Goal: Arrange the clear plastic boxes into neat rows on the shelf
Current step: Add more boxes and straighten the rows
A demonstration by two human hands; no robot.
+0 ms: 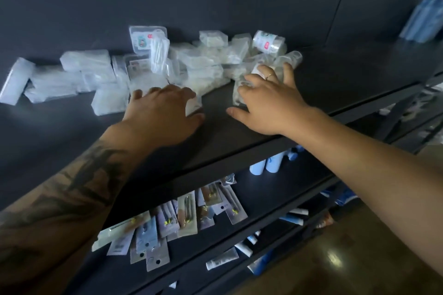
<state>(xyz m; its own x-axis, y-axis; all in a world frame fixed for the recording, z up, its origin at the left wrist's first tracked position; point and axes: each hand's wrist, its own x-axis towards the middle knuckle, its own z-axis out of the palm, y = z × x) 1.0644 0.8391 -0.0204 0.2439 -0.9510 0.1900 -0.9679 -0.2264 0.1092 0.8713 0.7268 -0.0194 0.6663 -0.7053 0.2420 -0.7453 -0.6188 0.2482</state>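
Several clear plastic boxes (153, 69) lie in a loose, jumbled heap along the back of the dark top shelf (335, 74), some flat, some on edge, a few with small labels. My left hand (165, 108) reaches over the front of the heap, fingers spread flat, touching a clear box (194, 103) under its fingertips. My right hand (268, 100), a ring on one finger, lies spread over another clear box (238, 93) at the heap's right end, fingers straight, thumb on the shelf. Both boxes are partly hidden by the hands.
The shelf's front edge (215, 158) runs diagonally below my wrists. A lower shelf holds carded packets (187, 215) and white tubes (266, 163). Further tubes (223, 258) lie lower down. Blue packs (424, 19) stand at the top shelf's far right.
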